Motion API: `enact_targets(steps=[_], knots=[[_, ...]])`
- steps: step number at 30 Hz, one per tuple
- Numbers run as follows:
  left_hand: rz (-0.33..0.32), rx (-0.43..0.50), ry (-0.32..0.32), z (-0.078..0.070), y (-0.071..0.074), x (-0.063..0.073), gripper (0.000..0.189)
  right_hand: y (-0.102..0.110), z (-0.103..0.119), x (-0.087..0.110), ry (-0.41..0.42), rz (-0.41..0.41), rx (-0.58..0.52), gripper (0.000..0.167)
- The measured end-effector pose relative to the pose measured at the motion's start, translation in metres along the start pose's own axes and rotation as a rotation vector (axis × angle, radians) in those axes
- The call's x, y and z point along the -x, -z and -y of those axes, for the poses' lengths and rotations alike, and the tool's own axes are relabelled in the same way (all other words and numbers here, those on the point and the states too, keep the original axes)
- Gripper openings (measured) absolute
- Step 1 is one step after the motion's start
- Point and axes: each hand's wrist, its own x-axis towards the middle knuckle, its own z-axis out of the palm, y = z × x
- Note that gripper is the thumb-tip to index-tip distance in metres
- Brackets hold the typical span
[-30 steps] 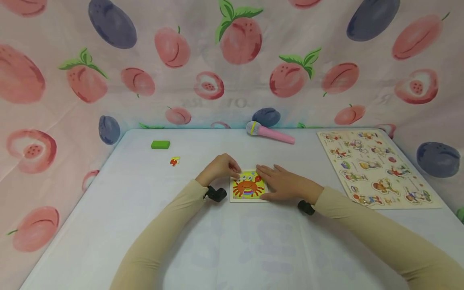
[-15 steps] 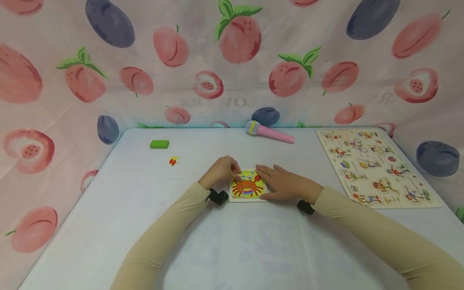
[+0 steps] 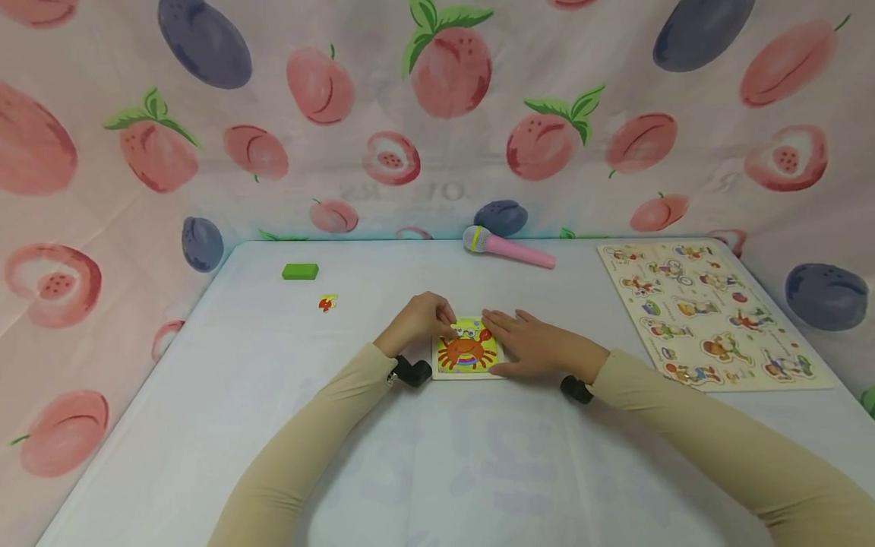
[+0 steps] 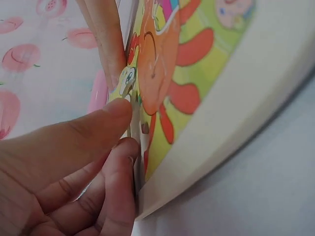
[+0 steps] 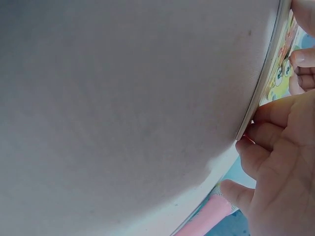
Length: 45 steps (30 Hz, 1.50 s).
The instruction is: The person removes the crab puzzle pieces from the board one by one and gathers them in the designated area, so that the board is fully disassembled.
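Observation:
A square crab puzzle with a pale frame lies flat on the table between the two hands. At its upper left corner, the left hand pinches a small yellow puzzle piece with an eye printed on it. The left wrist view shows this puzzle piece at the thumb tip, tilted up from the picture. The right hand rests along the puzzle's right side, fingers stretched toward the top corner and thumb at the lower right. Its fingertips touch the frame's edge in the right wrist view.
A loose red and yellow puzzle piece lies to the left, near a green block. Behind the hands is a pink toy microphone. A large wooden picture board lies at the right. A fruit-print cloth hangs behind the table.
The left hand has shifted slightly right, and the pinched piece shows more tilted at the corner. The right hand stays in place on the puzzle's side.

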Motion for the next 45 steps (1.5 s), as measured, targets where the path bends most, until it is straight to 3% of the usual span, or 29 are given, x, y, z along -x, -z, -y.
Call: enact_targets(steps=[20, 34, 45], knots=[[0.0, 0.056, 0.008, 0.0042, -0.0039, -0.005, 0.038, 0.0002, -0.001, -0.0008, 0.01, 0.002, 0.006, 0.09], [-0.014, 0.054, -0.026, 0.0053, -0.0051, -0.0054, 0.032, -0.0012, -0.0015, -0.0011, 0.008, -0.005, 0.008, 0.09], [-0.076, 0.084, -0.114, 0.0064, -0.0004, 0.0, 0.032, 0.0015, 0.0012, 0.0009, 0.005, 0.0, 0.007, 0.088]])
